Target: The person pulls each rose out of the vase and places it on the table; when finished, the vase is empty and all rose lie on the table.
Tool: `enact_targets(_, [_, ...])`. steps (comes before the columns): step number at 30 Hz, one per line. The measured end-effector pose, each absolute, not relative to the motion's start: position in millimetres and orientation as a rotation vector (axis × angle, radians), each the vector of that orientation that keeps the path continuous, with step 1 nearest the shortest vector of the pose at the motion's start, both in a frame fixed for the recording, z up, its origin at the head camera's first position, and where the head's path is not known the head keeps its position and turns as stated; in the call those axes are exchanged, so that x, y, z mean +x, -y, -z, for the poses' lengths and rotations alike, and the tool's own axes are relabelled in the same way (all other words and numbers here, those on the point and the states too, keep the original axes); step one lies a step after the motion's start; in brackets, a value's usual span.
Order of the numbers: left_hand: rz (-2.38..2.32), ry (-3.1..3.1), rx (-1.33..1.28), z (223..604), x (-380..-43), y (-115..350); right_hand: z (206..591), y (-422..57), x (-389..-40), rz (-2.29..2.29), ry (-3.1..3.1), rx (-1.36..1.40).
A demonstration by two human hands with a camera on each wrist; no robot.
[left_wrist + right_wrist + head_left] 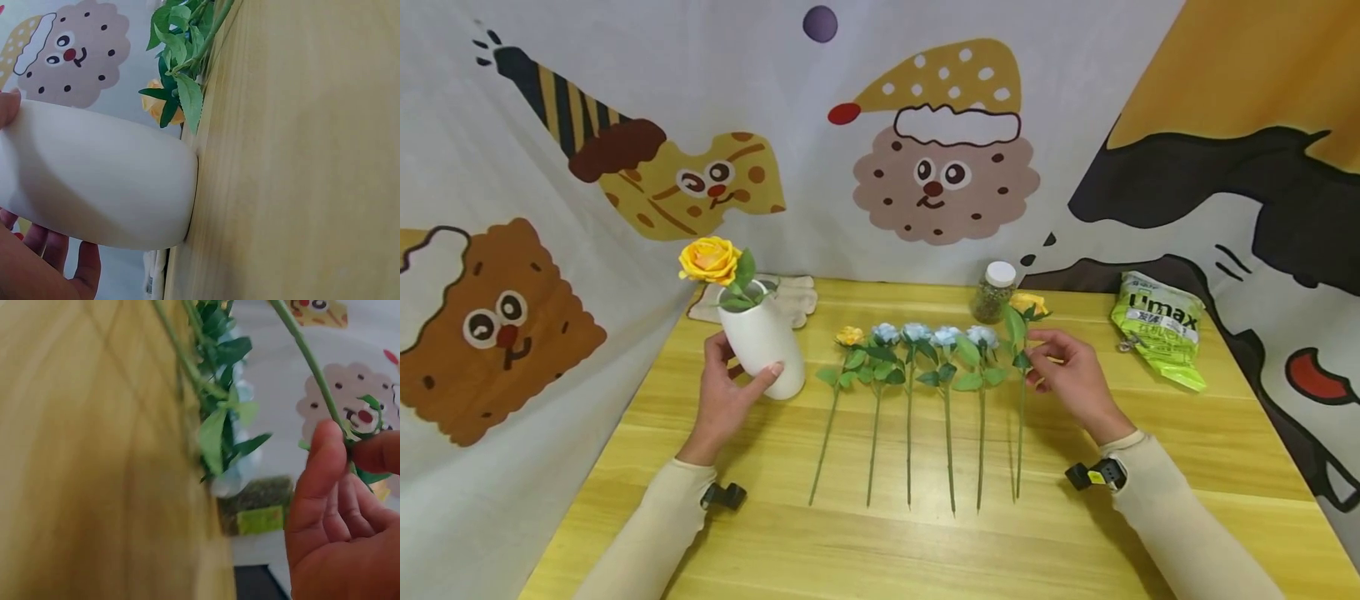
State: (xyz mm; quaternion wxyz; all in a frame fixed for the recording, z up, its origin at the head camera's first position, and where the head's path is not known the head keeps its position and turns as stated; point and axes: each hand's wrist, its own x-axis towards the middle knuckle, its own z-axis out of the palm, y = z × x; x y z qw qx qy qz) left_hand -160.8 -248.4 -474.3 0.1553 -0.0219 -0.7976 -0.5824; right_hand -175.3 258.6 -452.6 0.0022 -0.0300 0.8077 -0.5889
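Note:
My left hand grips a white vase near the table's left side, thumb on its front and fingers round the far side. One yellow rose stands in the vase. In the left wrist view the vase's base meets the tabletop. My right hand pinches the stem of another yellow rose between thumb and finger, just under its leaves. To the left of that stem lies a row of artificial flowers: a small yellow rose and several pale blue roses, with their stems toward me.
A lidded jar of dark green bits stands behind the row. At the right back lies a green plastic packet. A pale cloth rests behind the vase. A printed curtain hangs along the table's back edge.

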Motion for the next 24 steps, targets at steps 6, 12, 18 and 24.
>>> enact_targets(6, [1.671, 2.287, -0.056, 472.6, -159.8, 248.7, 465.6, -269.3, -179.0, 1.706, -2.468, -0.022])
enact_targets(12, [1.672, 2.304, -0.070, 471.7, -160.3, 247.6, 478.9, -274.4, -185.3, 1.641, -2.401, 0.054])
enact_targets(18, [1.658, 2.318, -0.078, 474.3, -162.2, 249.2, 485.9, -273.6, -187.8, 1.611, -2.362, 0.101])
enact_targets(24, [1.665, 2.317, -0.067, 474.8, -161.4, 250.0, 487.1, -272.6, -192.1, 1.578, -2.338, 0.095])
